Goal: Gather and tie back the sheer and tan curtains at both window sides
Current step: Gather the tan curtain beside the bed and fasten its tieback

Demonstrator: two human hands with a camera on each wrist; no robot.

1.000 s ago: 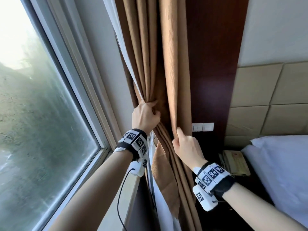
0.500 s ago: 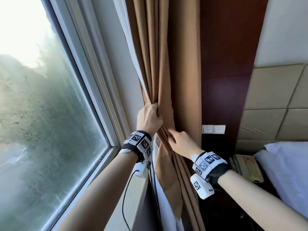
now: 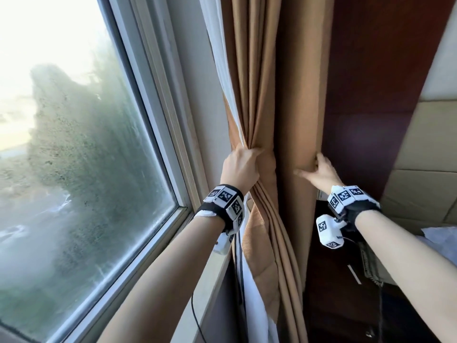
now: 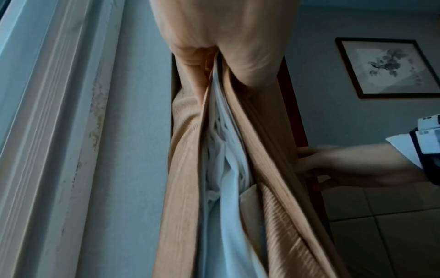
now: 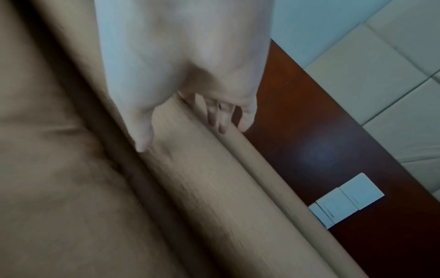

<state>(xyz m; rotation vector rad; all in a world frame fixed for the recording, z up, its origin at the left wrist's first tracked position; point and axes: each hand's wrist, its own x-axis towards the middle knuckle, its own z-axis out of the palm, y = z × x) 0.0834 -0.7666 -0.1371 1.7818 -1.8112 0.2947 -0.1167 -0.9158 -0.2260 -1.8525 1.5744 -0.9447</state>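
Observation:
The tan curtain [image 3: 259,95] hangs beside the window with the white sheer curtain [image 3: 217,58] along its left edge. My left hand [image 3: 247,159] grips a bunch of tan folds at mid height; in the left wrist view the sheer curtain [image 4: 221,169] is gathered inside those tan folds [image 4: 185,169]. My right hand [image 3: 308,167] lies spread on the outermost tan fold [image 5: 202,178], apart from the bunch. Its thumb points left across the front and its straight fingers [image 5: 221,120] reach the fold's right edge. The same right hand [image 4: 345,165] shows in the left wrist view.
The window glass [image 3: 86,169] and its frame [image 3: 173,144] fill the left, with the sill [image 3: 210,280] under my left forearm. A dark wood panel [image 3: 371,120] with wall switches [image 5: 345,203] stands right of the curtain. Beyond lie a padded headboard [image 3: 425,157] and white bedding [image 3: 440,236].
My right hand has left the gathered folds beside my left hand and moved right and up to the outer tan fold's edge. My left hand keeps its grip on the bunch.

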